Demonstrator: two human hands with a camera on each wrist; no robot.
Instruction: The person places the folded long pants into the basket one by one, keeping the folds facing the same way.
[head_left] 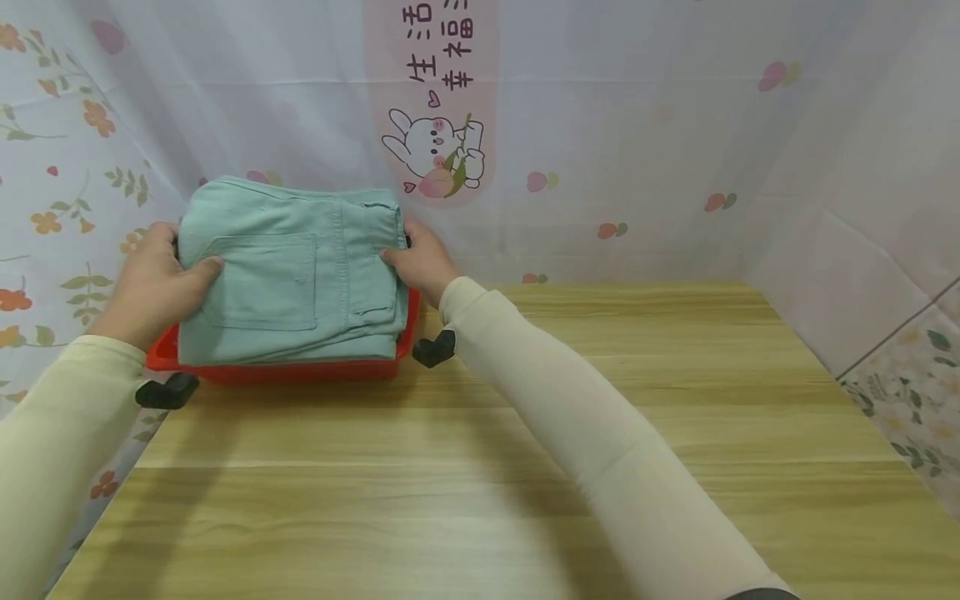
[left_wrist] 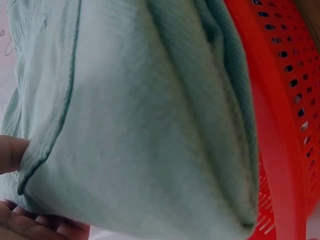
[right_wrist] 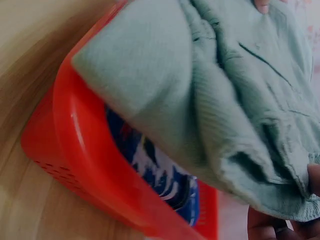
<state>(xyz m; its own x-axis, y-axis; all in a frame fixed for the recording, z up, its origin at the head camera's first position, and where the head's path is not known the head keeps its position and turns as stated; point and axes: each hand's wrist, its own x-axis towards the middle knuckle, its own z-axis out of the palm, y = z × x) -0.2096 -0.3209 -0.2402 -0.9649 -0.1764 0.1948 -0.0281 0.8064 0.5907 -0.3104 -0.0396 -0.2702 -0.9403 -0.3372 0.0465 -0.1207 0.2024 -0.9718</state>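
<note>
A folded pale green denim garment (head_left: 262, 267) with a stitched pocket lies over a red plastic basket (head_left: 300, 372). My left hand (head_left: 161, 279) grips its left side, thumb on top and fingers underneath, as the left wrist view also shows at the hand (left_wrist: 30, 220). At the opposite side my right hand (head_left: 423, 258) pinches the garment's edge between thumb and fingers. In the right wrist view the garment (right_wrist: 145, 65) is tilted above the basket rim (right_wrist: 70, 100). Under it, inside the basket, a blue-and-white item (right_wrist: 155, 170) shows in part; its kind is unclear.
The basket stands on a wood-grain table (head_left: 525, 467) near its back left corner. Behind it hangs a white printed curtain (head_left: 600, 150) with a rabbit picture. A flowered curtain (head_left: 67, 208) closes off the left, and a pale wall (head_left: 847, 250) stands at the right.
</note>
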